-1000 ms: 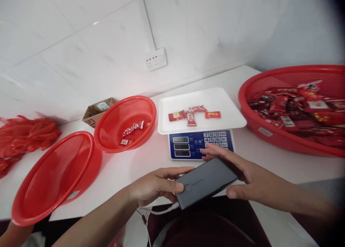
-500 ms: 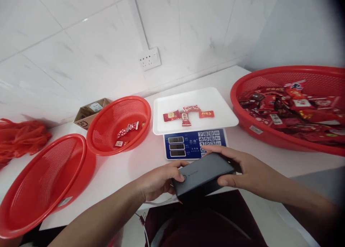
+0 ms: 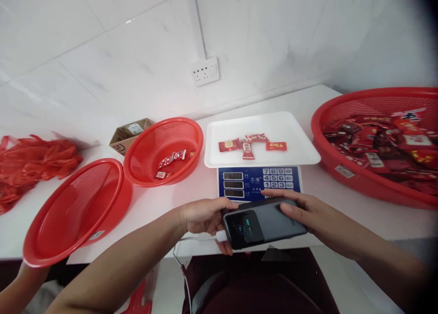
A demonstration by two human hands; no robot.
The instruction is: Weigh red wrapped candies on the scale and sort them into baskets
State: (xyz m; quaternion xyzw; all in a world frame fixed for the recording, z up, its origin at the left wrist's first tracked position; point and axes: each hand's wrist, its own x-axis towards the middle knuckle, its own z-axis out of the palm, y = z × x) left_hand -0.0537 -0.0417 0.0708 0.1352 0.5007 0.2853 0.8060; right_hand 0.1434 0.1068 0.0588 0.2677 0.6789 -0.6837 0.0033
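A dark grey power bank (image 3: 278, 222) lies between my two hands just in front of the scale, its lit display panel facing up. My left hand (image 3: 201, 216) grips its left end, thumb along the far edge and fingers beneath. Beside those fingers, a white cable plug (image 3: 221, 236) sits at the power bank's left end. My right hand (image 3: 313, 216) clasps the other end, its thumb on top and its fingers along the far side. Behind them stands a blue-fronted digital scale (image 3: 248, 182) bearing a white tray (image 3: 297, 131). Several red-wrapped candies (image 3: 230, 145) are on the tray.
A large red basket (image 3: 342, 168) full of wrapped snacks stands right. Left are a red basket (image 3: 143, 159) with a few candies, a tilted red basket (image 3: 68, 213), a cardboard box (image 3: 128, 136) and red mesh bags (image 3: 37, 163). Another person's arm (image 3: 23, 286) shows lower left.
The power bank has been turned in my hands, so its lit display and the plugged white cable now show. The view has shifted slightly left, and another person's arm shows more at lower left.
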